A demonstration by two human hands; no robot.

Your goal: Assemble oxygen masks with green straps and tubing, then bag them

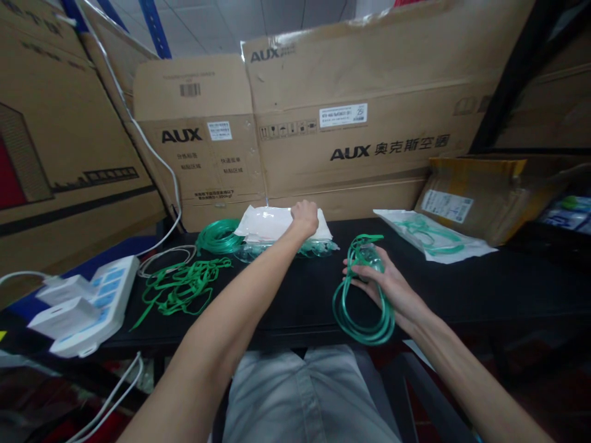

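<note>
My left hand (305,216) is closed at the top right of a stack of white packets (268,223); its fingertips are hidden, so what it pinches cannot be made out. Clear green plastic pieces (318,247) lie under and in front of the packets. In my right hand (385,280) is a coiled green tube (364,332) with a clear plastic piece, its loops hanging near the table's front edge. To the left lie a coil of green tubing (219,237) and a tangle of green straps (182,286). A packet with green tubing inside (431,237) rests at the right.
A white power strip (108,301) with plugged-in adapters sits at the left of the black table (295,307). Large cardboard boxes (383,147) stand along the back. An open carton (466,200) is at the right. A white cable (152,147) hangs down at the left.
</note>
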